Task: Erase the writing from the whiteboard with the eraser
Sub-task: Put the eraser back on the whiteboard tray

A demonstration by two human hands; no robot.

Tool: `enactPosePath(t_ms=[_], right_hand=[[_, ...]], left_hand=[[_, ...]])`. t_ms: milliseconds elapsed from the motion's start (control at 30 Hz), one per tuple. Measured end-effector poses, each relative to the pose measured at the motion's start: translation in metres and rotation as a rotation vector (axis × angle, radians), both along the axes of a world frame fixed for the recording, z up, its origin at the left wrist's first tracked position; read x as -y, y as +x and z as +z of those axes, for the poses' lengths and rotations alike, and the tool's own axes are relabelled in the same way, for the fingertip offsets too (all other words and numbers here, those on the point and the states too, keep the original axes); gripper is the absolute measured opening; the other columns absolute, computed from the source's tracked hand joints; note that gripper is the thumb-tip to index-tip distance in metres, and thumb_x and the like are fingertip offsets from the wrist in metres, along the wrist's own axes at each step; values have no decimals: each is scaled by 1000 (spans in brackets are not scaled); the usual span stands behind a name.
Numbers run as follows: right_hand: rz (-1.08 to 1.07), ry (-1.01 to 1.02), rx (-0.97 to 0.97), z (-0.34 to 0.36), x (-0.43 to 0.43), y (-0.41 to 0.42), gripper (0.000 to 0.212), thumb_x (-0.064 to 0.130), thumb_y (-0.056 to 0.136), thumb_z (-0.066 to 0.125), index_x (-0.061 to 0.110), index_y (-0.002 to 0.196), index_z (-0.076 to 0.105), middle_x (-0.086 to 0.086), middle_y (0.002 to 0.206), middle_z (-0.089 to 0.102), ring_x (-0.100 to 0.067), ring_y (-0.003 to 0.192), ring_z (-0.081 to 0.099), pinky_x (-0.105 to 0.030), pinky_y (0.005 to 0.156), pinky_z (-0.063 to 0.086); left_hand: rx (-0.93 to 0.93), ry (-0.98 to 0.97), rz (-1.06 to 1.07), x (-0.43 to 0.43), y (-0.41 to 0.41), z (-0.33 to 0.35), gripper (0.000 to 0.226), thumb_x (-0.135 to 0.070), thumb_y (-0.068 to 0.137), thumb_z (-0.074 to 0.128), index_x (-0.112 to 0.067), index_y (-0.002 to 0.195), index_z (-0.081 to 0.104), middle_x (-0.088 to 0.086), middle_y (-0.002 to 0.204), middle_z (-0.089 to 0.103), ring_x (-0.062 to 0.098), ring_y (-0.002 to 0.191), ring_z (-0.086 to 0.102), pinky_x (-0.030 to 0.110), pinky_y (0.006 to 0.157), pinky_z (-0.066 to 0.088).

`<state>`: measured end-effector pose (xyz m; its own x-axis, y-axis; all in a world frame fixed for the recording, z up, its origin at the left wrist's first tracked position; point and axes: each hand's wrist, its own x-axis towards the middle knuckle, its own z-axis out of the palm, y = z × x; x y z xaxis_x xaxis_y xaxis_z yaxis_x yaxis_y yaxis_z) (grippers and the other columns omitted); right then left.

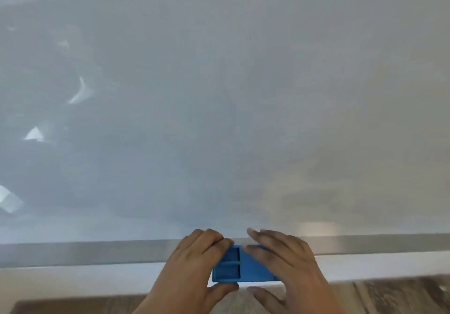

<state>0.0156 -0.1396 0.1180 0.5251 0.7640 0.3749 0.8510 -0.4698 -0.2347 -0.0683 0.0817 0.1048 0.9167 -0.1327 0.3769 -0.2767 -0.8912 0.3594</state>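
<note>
Blurred, perhaps wooden floor (pixel 401 294) below.

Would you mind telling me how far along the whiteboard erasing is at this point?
Done: the whiteboard shows no writing, only glare and faint smudges. In hand: the left hand and right hand both grip the blue eraser near the bottom frame. Left: apparently nothing within view.

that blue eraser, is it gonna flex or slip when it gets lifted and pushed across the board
The blue eraser looks like rigid moulded plastic with ribbed recesses, so it probably won't flex. Its flat, boxy shape should not roll. The left hand and right hand pinch it from both ends; it seems light, though smooth plastic could slip on the glossy whiteboard.
</note>
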Motion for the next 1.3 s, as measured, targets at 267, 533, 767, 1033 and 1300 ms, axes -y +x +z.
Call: enactPosePath(t_ms=[267,533,767,1033,1300], right_hand=[[-689,289,-1036,-73,47,15,69,38,86,80,33,147,47,11,146,50,-11,127,53,-37,105,47],[-680,344,-1158,-93,53,50,44,36,96,70,39,136,53,9,133,46,-6,114,54,-26,82,48],[-598,201,-1124,-113,55,76,23,41,95,67,43,118,66,3,126,61,-9,110,60,-32,93,53],[-595,160,-1167,-123,56,80,28,40,96,67,41,124,66,4,126,62,-10,110,60,-19,76,48],[-590,62,-1092,-128,63,66,57,31,96,71,25,148,47,7,141,50,-12,121,54,-27,97,48]], left_hand=[[-277,-200,192,43,44,-73,59,-54,80,64,-31,133,50,-18,125,46,3,107,37,13,96,32],[-386,-248,317,76,87,-104,61,-39,89,67,-25,143,43,-9,136,43,11,123,39,21,107,32],[-493,-327,465,91,95,-121,67,-34,88,69,-23,147,40,-6,129,33,12,116,47,22,101,42],[-550,-325,495,95,97,-135,66,-30,91,66,-20,149,36,-4,128,38,14,117,49,28,104,45],[-497,-126,523,100,93,-146,49,-38,96,55,-22,142,45,-6,142,45,16,129,47,30,108,40]])
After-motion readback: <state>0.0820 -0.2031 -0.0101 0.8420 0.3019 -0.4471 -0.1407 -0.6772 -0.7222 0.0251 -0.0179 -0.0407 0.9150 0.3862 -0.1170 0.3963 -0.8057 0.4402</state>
